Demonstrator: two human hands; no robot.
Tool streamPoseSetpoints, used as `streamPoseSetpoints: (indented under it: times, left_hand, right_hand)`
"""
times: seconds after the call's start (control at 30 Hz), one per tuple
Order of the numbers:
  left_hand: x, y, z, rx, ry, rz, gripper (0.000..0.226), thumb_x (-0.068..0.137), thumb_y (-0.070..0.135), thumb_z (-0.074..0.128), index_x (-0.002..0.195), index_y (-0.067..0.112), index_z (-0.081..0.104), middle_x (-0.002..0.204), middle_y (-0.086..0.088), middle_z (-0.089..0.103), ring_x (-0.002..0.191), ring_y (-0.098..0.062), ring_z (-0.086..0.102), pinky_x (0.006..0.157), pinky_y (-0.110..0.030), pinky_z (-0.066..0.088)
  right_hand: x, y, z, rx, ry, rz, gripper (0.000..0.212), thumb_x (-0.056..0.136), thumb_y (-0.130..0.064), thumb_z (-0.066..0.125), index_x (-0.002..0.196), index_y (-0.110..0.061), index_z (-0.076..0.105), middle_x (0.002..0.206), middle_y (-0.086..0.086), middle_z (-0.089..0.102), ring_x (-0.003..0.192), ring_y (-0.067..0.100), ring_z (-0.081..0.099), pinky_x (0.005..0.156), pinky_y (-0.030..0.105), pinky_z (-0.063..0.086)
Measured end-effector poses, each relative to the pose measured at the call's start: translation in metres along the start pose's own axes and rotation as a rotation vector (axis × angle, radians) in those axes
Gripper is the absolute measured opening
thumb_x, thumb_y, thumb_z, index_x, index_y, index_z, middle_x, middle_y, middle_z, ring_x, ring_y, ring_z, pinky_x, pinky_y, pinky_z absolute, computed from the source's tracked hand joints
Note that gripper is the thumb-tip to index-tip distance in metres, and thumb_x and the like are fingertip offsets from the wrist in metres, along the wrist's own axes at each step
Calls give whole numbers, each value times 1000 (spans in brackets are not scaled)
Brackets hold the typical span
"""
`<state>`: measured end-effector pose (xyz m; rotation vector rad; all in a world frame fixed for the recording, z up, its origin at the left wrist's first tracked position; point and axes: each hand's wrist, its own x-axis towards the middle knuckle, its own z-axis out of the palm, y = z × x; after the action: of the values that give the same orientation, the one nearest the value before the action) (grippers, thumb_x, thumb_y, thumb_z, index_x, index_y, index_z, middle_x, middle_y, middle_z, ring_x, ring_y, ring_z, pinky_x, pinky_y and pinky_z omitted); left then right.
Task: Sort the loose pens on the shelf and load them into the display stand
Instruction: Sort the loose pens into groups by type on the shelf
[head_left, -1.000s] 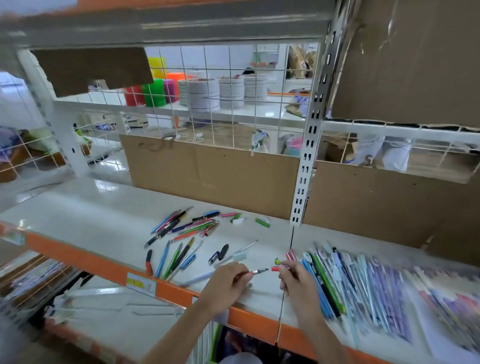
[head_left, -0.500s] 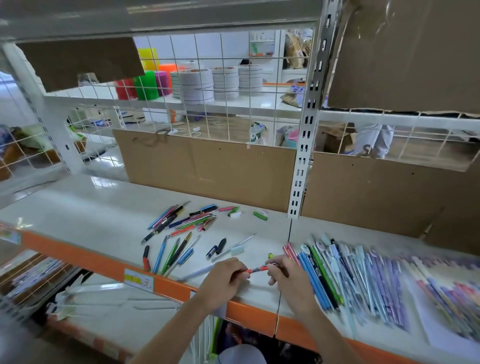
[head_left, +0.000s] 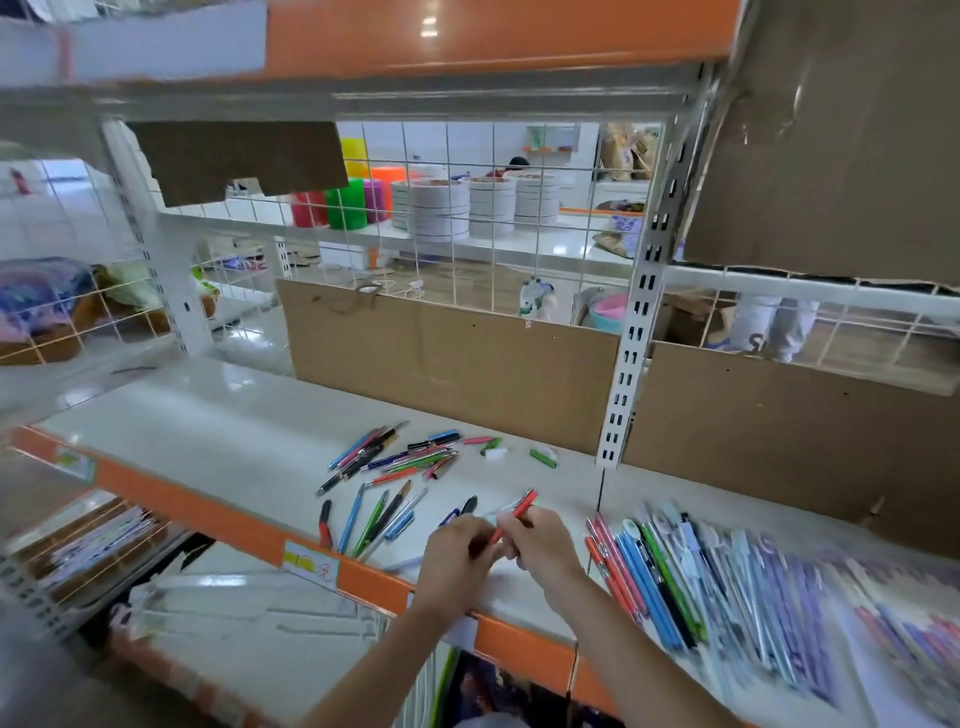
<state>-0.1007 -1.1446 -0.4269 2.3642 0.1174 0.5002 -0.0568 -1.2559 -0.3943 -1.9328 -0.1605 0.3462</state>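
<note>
Head view looks down on a glossy white shelf with an orange front edge (head_left: 228, 415); both hands meet over its front part, close together, holding one slim red pen (head_left: 515, 515) between them; the left hand (head_left: 457, 558) has its fingers curled round the pen's lower end, and the right hand (head_left: 540, 545) pinches the barrel just above, so the pen tilts up and to the right, clear of the shelf; behind and to the left of the hands lies a scatter of loose pens in blue, green, black and red (head_left: 387, 467), some in a bunch, some apart; two short green caps (head_left: 543, 458) lie further back near the brown cardboard back panel (head_left: 452, 364); to the right of the hands a sorted row of pens, pink, blue, green and then pale lilac (head_left: 701, 582), lies side by side, blurred toward the right edge; a white slotted upright post (head_left: 631, 332) stands behind.
</note>
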Motion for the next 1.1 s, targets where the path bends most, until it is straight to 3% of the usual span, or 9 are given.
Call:
streamPoseSetpoints:
  times: [0.2,0.3,0.37,0.47,0.57,0.73,0.87,1.0,1.1]
  left_hand:
    - [-2,-27,-23,82,-118,68,27,90,40,57,94,15,67,86,6,53,71,-5,52,66,-14,37]
    - [-1,-46,-38,138,-90,-20,21,93,35,54,93,16,64,87,7,51,72,-5,52,67,-19,43]
    - [1,-58,-47,200,-47,-73,17,94,32,53,90,17,60,88,6,51,75,-6,51,68,-19,40]
    - [2,-75,-62,254,7,-147,12,94,26,52,87,17,57,93,1,54,81,-10,52,72,-21,41]
    - [4,-91,-80,338,154,-208,8,90,19,56,91,11,59,97,-6,56,90,-21,53,78,-30,41]
    - [6,-102,-99,588,127,-502,28,90,27,51,113,11,49,117,-8,53,112,-25,45,96,-38,36]
    - [9,-97,-99,598,80,-478,21,94,26,46,112,15,49,113,-4,59,108,-22,52,97,-37,37]
    - [8,-84,-89,224,164,-277,9,90,19,59,97,17,55,95,1,61,85,-14,56,71,-20,41]
    - [9,-63,-75,-86,59,-180,21,82,10,69,85,21,51,74,13,61,69,-3,60,63,-10,41]
  right_hand:
    - [3,-1,-3,-653,-75,-84,32,94,-33,43,63,-23,42,69,-3,49,69,17,50,52,26,32]
    - [4,7,-12,-879,-100,-39,26,95,-42,44,91,-17,52,93,2,57,91,20,59,65,28,39]
    - [4,11,-19,-959,-52,-30,35,96,-43,44,111,-12,51,111,7,59,104,23,58,74,30,43]
    - [4,12,-28,-973,46,-37,33,100,-35,40,119,-8,43,118,11,58,107,25,58,76,31,44]
    - [4,5,-32,-1047,75,-50,25,95,-7,40,120,-6,40,123,14,53,111,27,55,82,32,45]
    - [7,-9,-14,-956,3,-127,22,90,-3,38,108,-13,45,116,10,52,89,23,48,70,28,33]
    - [17,-11,12,-869,-75,-192,11,92,-10,38,94,-18,46,108,5,55,85,19,47,70,29,38]
    - [22,-16,38,-450,-214,-214,12,94,-19,46,90,-16,57,95,1,61,69,9,54,61,19,41]
    - [20,-25,54,-110,-304,-88,22,96,-23,47,97,-8,62,84,-1,62,59,6,59,48,16,40]
